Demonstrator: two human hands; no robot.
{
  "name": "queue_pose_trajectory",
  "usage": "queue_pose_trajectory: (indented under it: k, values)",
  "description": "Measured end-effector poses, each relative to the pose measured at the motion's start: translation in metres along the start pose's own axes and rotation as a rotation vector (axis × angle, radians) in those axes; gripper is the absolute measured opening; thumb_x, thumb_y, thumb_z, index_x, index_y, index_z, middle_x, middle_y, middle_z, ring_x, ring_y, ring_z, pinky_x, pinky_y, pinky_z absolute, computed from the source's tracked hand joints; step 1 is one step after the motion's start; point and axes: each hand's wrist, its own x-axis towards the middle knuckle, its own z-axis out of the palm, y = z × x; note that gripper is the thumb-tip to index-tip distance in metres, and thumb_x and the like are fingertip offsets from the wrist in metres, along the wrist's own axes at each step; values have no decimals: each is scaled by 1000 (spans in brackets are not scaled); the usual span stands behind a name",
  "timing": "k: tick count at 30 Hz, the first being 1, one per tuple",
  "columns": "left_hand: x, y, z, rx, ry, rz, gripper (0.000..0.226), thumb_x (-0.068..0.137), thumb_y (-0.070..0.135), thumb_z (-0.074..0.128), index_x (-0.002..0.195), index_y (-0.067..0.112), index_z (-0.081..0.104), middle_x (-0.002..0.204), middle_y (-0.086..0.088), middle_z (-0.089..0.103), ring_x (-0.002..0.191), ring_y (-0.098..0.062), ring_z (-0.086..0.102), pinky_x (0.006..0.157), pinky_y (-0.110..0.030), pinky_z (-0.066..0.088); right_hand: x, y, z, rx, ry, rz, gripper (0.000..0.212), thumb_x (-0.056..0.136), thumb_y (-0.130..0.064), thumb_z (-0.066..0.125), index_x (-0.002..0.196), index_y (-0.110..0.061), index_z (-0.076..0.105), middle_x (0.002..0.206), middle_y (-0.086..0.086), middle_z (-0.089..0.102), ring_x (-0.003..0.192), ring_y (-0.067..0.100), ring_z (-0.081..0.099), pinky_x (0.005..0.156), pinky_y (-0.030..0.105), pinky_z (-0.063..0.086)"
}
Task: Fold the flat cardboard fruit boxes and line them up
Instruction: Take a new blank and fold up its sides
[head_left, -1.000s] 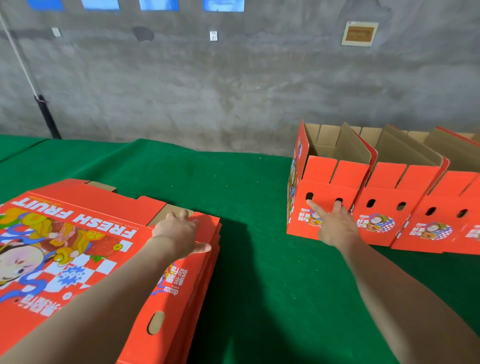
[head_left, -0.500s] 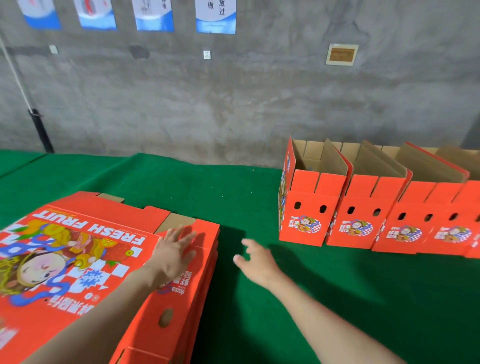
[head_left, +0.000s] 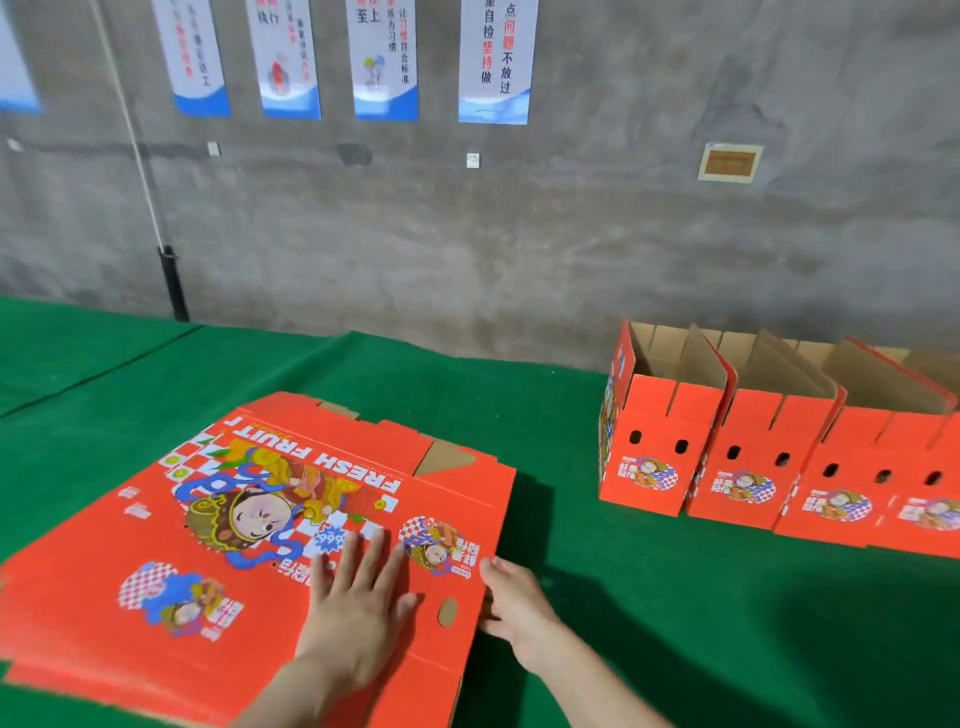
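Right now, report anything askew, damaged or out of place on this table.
Nothing stands out. The flat box stack lies roughly square on the green table, and the folded fruit boxes stand upright side by side with no visible damage.

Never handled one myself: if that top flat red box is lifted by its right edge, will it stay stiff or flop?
Probably fairly stiff: the top flat box is cardboard, lying level on the pile. It may hinge at its creases, as the folded boxes suggest. Likely light for its size: one wide, thin sheet.
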Motion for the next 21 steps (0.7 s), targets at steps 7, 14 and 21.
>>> queue_pose_trajectory:
  k: [7,14,21]
  values:
    - [-69,47,-14,-55,177,275,49,84,55,47,103,18,75,117,-7,68,142,-32,18,113,-37,-5,-26,10,-24,395,289,120,25,89,-20,67,95,3,59,91,22,67,80,32,64,71,40,51]
    - [-65,61,-34,-708,273,264,54,84,0,58,136,6,46,152,-11,25,140,-26,30,108,-9,18,-72,2,-86,404,658,-5,33,89,-30,65,86,2,60,94,15,60,84,28,57,71,32,42]
    - [-31,59,-104,-721,586,29,59,77,6,75,128,-10,49,129,-32,47,121,-44,44,104,-45,35,-146,-1,-190,394,807,-301,28,89,-30,65,100,-4,64,96,9,61,96,22,55,86,33,38]
